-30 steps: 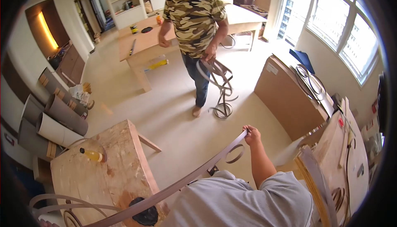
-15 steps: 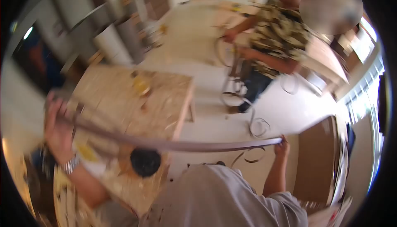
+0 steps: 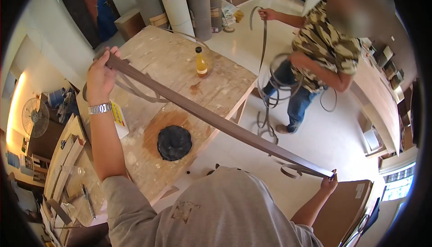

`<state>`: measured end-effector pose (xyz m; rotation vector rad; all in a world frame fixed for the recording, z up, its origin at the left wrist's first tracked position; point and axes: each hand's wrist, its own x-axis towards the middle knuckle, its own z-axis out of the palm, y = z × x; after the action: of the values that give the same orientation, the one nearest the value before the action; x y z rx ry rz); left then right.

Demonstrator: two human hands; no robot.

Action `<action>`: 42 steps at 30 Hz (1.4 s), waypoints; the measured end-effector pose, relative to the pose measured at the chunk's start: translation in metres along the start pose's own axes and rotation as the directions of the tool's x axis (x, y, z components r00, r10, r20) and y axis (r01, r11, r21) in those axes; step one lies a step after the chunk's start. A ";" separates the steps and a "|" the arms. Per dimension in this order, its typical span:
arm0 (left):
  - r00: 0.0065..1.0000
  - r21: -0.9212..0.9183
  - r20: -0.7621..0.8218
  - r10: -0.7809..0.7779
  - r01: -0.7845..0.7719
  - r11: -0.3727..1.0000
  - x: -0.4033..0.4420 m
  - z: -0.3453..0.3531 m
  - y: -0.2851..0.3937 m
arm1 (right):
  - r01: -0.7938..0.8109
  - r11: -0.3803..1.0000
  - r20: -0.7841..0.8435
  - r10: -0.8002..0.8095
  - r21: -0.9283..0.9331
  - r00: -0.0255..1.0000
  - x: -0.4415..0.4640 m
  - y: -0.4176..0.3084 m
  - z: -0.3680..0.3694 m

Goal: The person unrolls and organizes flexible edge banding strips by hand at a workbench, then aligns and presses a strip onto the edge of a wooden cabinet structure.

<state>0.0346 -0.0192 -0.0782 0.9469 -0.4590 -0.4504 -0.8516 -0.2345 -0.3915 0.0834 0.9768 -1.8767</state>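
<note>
A long brown edge-banding strip (image 3: pixel 216 120) is stretched slantwise in front of me, over the work table (image 3: pixel 148 53) and past its right edge. Its upper left end is gripped in my left hand (image 3: pixel 101 77), with the thumb on top. Thinner loops of banding (image 3: pixel 139 93) dangle just below that hand. Low on the right, my right hand (image 3: pixel 330 182) pinches the other end, and a curl of banding (image 3: pixel 291 171) hangs near it. Beneath the strip, a round black lump (image 3: pixel 174 143) rests on the table.
A bottle of yellow liquid (image 3: pixel 201 63) stands on the table, and a white-and-yellow container (image 3: pixel 119 120) is near my left wrist. To the right, a co-worker in a camouflage shirt (image 3: pixel 310 40) handles looped banding (image 3: pixel 264 44). A brown panel (image 3: pixel 344 206) stands at lower right.
My left hand has risen and shifted right; my right hand is lower and farther right, so the strip slopes more steeply. The co-worker's far hand has lifted, with banding hanging from it.
</note>
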 end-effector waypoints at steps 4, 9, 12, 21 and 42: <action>1.000 0.029 0.001 -0.005 0.004 1.000 -0.001 -0.002 0.009 | -0.024 0.999 -0.057 0.026 0.036 0.998 0.008 -0.004 -0.018; 0.991 0.014 0.128 -0.029 0.028 1.000 0.006 -0.008 0.015 | -0.059 0.993 -0.078 0.067 0.104 0.995 0.052 -0.017 -0.066; 0.968 0.051 0.247 -0.054 0.043 0.998 0.003 -0.001 0.011 | -0.097 0.992 -0.091 0.104 0.083 0.990 0.059 -0.018 -0.082; 0.949 0.152 0.310 -0.061 0.014 0.988 -0.010 0.025 0.020 | -0.172 0.985 -0.258 0.165 -0.004 0.952 0.060 -0.003 -0.095; 0.998 0.198 0.037 -0.055 0.047 0.979 -0.038 0.045 -0.003 | -0.181 0.977 -0.155 0.198 0.114 0.968 0.220 -0.044 -0.107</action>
<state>-0.0219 -0.0301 -0.0647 1.1440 -0.5249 -0.4785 -1.0364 -0.3163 -0.5368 0.3857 0.9511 -1.7605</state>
